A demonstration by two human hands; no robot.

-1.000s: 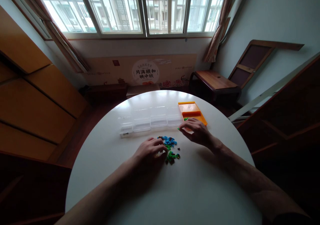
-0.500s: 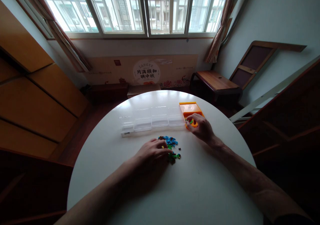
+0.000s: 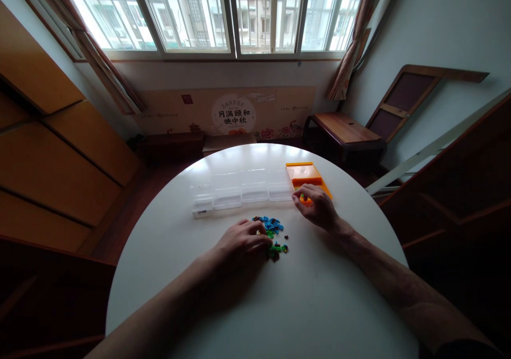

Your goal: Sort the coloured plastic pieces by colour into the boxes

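A small pile of building bricks [image 3: 274, 225], mostly blue and green with some dark brown, lies near the table's middle. My left hand [image 3: 243, 239] rests at the pile's left side, its fingers loosely stretched apart over the nearest bricks. Beyond the pile, my right hand [image 3: 317, 204] hangs over the near part of an open orange box [image 3: 306, 180]. Its thumb and forefinger meet in a ring, through which orange and a bit of green show. Anything pinched at those fingertips is too small to make out. The hand hides much of the box's near compartment.
A row of clear plastic compartments [image 3: 241, 193] stretches left from the orange box. One loose dark brick [image 3: 286, 237] lies right of the pile. All this stands on a round white table [image 3: 319, 295]. Behind it are a low wooden stand [image 3: 347, 127] and a window.
My right hand has drawn slightly left and toward me, its fingertips now at the orange box's left edge. My left hand stays by the pile, barely shifted.
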